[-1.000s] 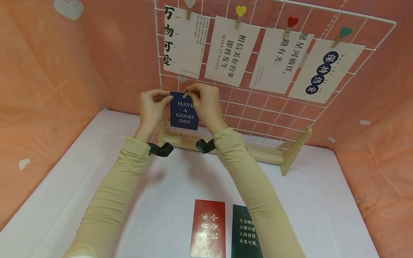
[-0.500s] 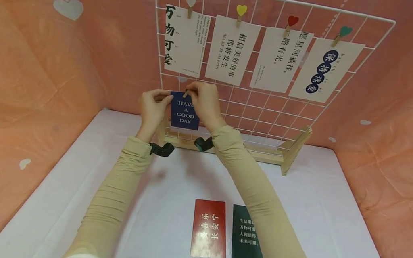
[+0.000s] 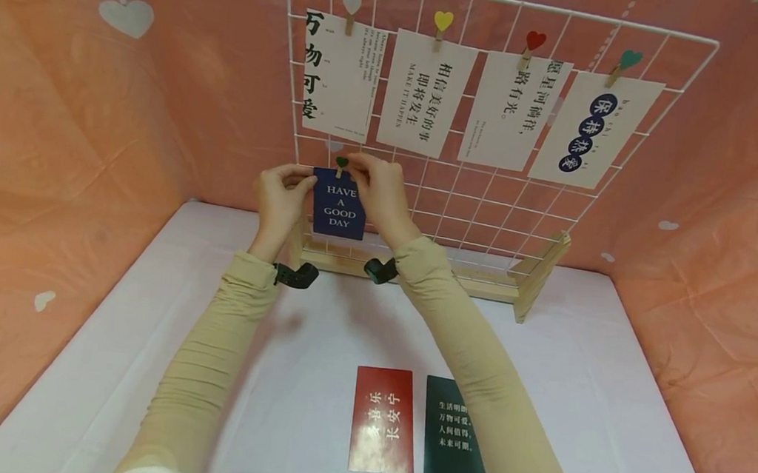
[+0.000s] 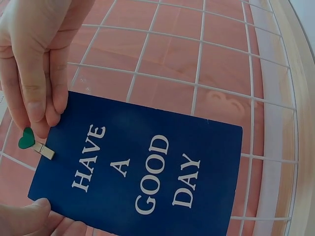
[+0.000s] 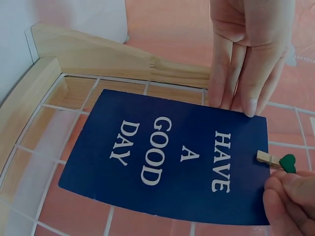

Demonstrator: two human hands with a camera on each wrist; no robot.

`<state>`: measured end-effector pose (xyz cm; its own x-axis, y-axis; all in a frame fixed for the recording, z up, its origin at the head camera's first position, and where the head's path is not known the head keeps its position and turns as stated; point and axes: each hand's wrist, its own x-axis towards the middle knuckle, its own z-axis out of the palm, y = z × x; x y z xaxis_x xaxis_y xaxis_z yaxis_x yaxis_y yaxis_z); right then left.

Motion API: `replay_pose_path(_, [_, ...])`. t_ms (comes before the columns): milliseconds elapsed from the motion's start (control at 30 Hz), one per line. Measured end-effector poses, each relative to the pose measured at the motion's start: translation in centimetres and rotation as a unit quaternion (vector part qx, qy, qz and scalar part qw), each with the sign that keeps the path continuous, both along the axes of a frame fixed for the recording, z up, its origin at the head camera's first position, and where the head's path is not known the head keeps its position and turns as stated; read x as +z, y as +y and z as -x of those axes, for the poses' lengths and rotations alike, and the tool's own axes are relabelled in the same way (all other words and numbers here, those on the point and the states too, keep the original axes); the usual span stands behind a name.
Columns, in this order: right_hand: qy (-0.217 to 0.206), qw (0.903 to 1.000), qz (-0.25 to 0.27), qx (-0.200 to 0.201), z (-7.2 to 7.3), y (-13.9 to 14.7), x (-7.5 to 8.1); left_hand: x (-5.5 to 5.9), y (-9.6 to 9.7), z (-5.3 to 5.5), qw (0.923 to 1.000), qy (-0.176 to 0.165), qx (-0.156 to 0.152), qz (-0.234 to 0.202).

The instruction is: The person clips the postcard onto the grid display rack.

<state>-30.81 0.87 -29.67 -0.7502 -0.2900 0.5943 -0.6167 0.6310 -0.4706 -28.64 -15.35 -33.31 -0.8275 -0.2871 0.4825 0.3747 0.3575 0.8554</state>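
My left hand (image 3: 279,203) pinches the left edge of a dark blue card (image 3: 338,215) lettered "HAVE A GOOD DAY", near its top corner. The card hangs upright against the white wire grid (image 3: 461,217). A small wooden clothespin (image 4: 45,151) with a green heart grips the card's top edge. Just right of the clothespin is my right hand (image 3: 380,192), its fingertips at the card's top edge and off the clip, with the fingers fairly straight in the left wrist view. In the right wrist view, the left hand (image 5: 251,59) keeps its fingers along the card's side.
Above, a row of several white cards (image 3: 426,95) hangs from heart clothespins. The grid stands in a wooden base (image 3: 482,283). On the white table (image 3: 286,392) lie a red card (image 3: 384,420) and a dark green card (image 3: 453,435), partly behind my right sleeve.
My right fingers have let go of the clothespin and shifted slightly right, so its green heart now shows. The left hand and the blue card have stayed in place.
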Motion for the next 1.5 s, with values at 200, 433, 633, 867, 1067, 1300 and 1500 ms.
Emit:
replay_pose_path(200, [-0.01, 0.9998, 0.011, 0.012, -0.2, 0.4, -0.3, -0.1, 0.0, -0.1, 0.9999, -0.005, -0.003, 0.009])
replay_pose_path(433, [-0.024, 0.9962, 0.071, 0.046, -0.3, 0.8, -0.5, -0.2, -0.2, -0.1, 0.9999, 0.004, -0.01, 0.001])
replay_pose_path(633, [-0.029, 0.9916, 0.108, 0.065, -0.1, 1.7, -1.0, -0.1, -0.5, -0.5, 0.9995, 0.008, -0.025, -0.016])
replay_pose_path(867, [-0.067, 0.9802, 0.166, 0.085, -0.2, 3.1, -1.1, 0.3, -1.0, -1.4, 0.999, 0.006, -0.035, -0.027])
replay_pose_path(1067, [-0.105, 0.9688, 0.2, 0.102, -0.4, 4.4, -1.4, 0.2, -0.9, -2.4, 0.996, -0.026, -0.07, -0.05])
replay_pose_path(1300, [-0.148, 0.953, 0.232, 0.125, -1.8, 5.5, -1.0, 0.0, -0.1, -3.6, 0.9797, -0.057, -0.147, -0.123])
replay_pose_path(1500, [-0.175, 0.9464, 0.234, 0.137, -3.8, 6.7, -0.5, 0.0, 0.6, -4.2, 0.9702, -0.087, -0.181, -0.136])
